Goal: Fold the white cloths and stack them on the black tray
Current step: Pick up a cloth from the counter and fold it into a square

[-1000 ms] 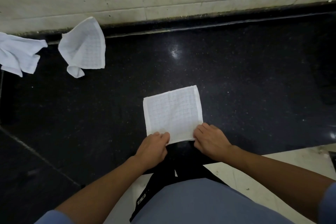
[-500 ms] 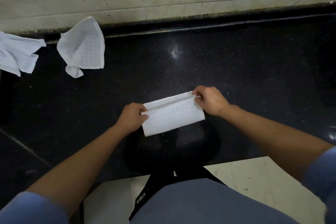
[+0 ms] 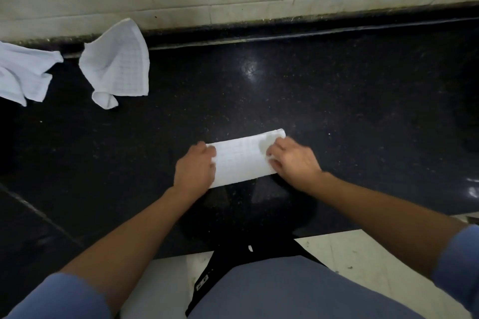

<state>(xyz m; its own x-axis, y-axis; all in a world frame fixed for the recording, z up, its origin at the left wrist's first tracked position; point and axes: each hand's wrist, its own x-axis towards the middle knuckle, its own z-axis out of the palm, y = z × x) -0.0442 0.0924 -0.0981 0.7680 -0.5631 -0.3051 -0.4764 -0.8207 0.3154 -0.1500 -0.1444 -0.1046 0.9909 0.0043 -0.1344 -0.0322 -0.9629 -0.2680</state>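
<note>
One cloth folded to a strip, two untouched, black tray out of sight.
My left grip (image 3: 195, 168) and right grip (image 3: 293, 160) each pinch an end of the folded cloth (image 3: 241, 160), which lies flat on the worktop (image 3: 337, 98). The crumpled cloth (image 3: 119, 65) and the edge cloth (image 3: 23, 72) wait by the wall.

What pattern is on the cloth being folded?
The white folded cloth carries a faint grid of small squares; head view.

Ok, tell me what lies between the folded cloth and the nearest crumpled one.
In the head view, only bare black counter lies between the folded cloth and the crumpled cloth.
</note>
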